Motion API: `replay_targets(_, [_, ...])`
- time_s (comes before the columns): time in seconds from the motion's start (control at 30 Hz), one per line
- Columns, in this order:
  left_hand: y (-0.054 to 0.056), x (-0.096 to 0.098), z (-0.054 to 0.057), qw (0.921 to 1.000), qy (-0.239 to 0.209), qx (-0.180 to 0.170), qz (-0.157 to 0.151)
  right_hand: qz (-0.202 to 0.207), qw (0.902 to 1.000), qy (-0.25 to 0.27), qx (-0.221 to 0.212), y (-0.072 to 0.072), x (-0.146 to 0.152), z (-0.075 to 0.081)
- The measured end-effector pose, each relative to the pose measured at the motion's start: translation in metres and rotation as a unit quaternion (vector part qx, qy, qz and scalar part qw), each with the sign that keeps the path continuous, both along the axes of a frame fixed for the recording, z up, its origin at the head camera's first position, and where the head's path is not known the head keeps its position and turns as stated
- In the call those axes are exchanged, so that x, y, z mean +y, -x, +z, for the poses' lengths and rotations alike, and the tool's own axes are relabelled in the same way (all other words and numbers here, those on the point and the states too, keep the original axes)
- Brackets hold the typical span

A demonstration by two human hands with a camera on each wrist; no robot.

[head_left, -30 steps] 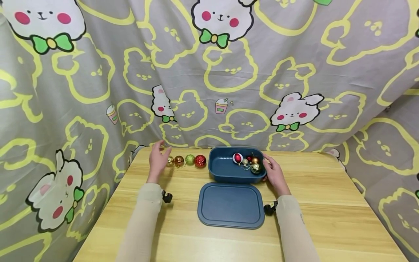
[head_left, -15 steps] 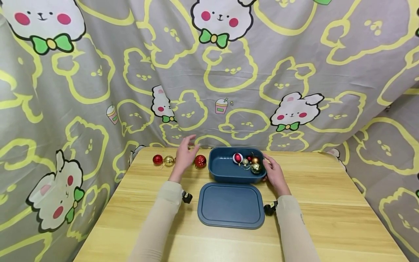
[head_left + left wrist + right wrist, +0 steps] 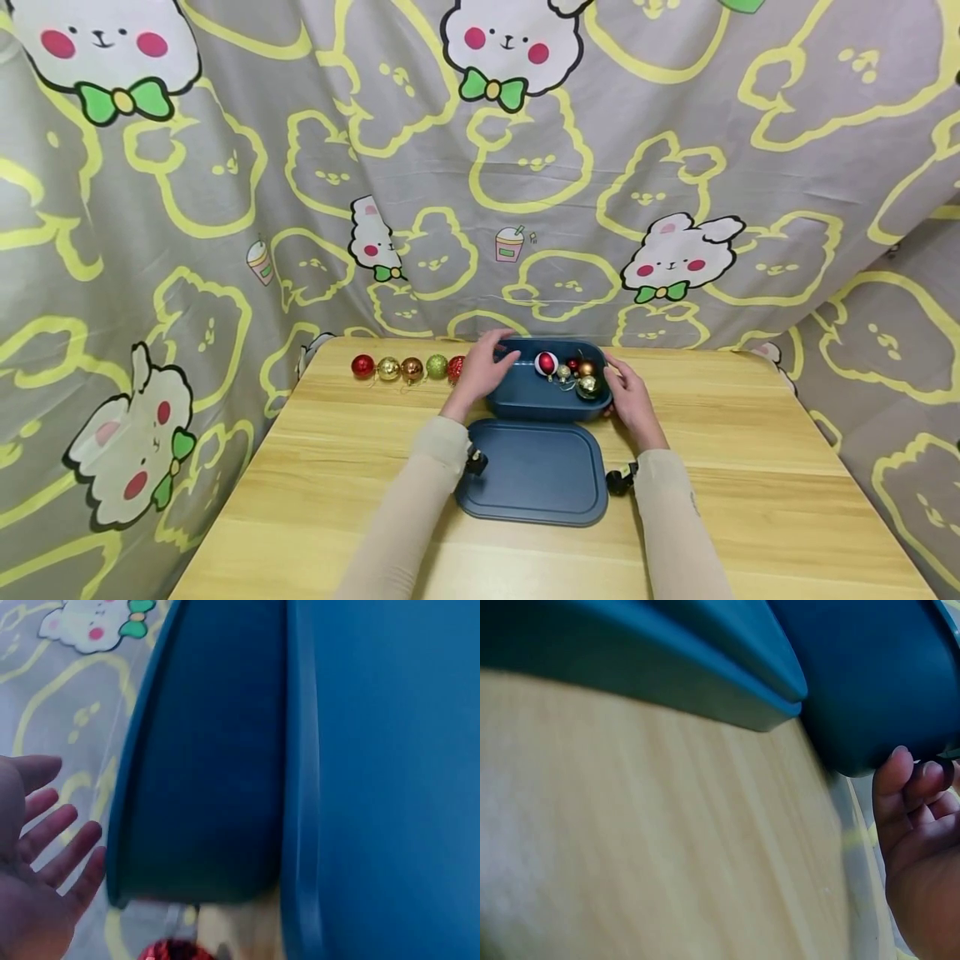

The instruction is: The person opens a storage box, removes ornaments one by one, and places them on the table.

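A dark blue lidless box stands near the far edge of the table. In its right part lie several baubles, among them a red-and-white one and a shiny gold one. My left hand is at the box's left end, overlapping the rim in the head view; its fingers are spread and hold nothing in the left wrist view. At the opposite end my right hand holds the box, thumb and bent fingers against its wall in the right wrist view. The blue lid lies flat in front.
Left of the box runs a row of baubles: red, gold, brown, green and a glittery red one, partly hidden by the left hand. A patterned curtain hangs behind the wooden table.
My left hand has moved right, along the bauble row, to the box's left end. The baubles it covered now show again. My right hand has stayed at the box.
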State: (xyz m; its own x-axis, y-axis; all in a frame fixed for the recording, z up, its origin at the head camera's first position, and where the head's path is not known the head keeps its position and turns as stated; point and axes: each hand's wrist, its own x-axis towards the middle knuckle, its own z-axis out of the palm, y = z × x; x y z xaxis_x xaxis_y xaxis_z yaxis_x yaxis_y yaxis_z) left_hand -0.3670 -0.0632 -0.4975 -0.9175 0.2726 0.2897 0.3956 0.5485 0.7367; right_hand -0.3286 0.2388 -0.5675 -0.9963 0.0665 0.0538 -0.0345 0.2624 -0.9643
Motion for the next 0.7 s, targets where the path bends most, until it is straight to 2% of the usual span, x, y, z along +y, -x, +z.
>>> replay_targets(0.13, [0.001,0.022,-0.005,0.9989,0.033,-0.032,-0.01,-0.001,1.0,-0.001,-0.001,-0.001,0.0,0.0])
replay_targets(0.27, [0.004,0.039,-0.011,0.9938,0.08,-0.073,-0.023,-0.005,1.0,-0.004,-0.001,-0.001,0.0,0.002])
replay_targets(0.4, [0.008,0.048,-0.017,0.9852,0.117,-0.116,-0.048,-0.007,1.0,-0.006,-0.002,-0.001,0.0,0.002])
replay_targets(0.47, [0.009,0.048,-0.019,0.9821,0.121,-0.131,-0.061,-0.003,1.0,-0.008,-0.001,0.0,0.0,0.001])
replay_targets(0.57, [0.01,0.047,-0.022,0.9786,0.132,-0.142,-0.07,0.001,1.0,-0.008,0.002,0.002,0.0,-0.001])
replay_targets(0.7, [0.01,0.047,-0.023,0.9775,0.145,-0.13,-0.082,-0.003,1.0,-0.001,0.002,0.001,0.001,-0.001])
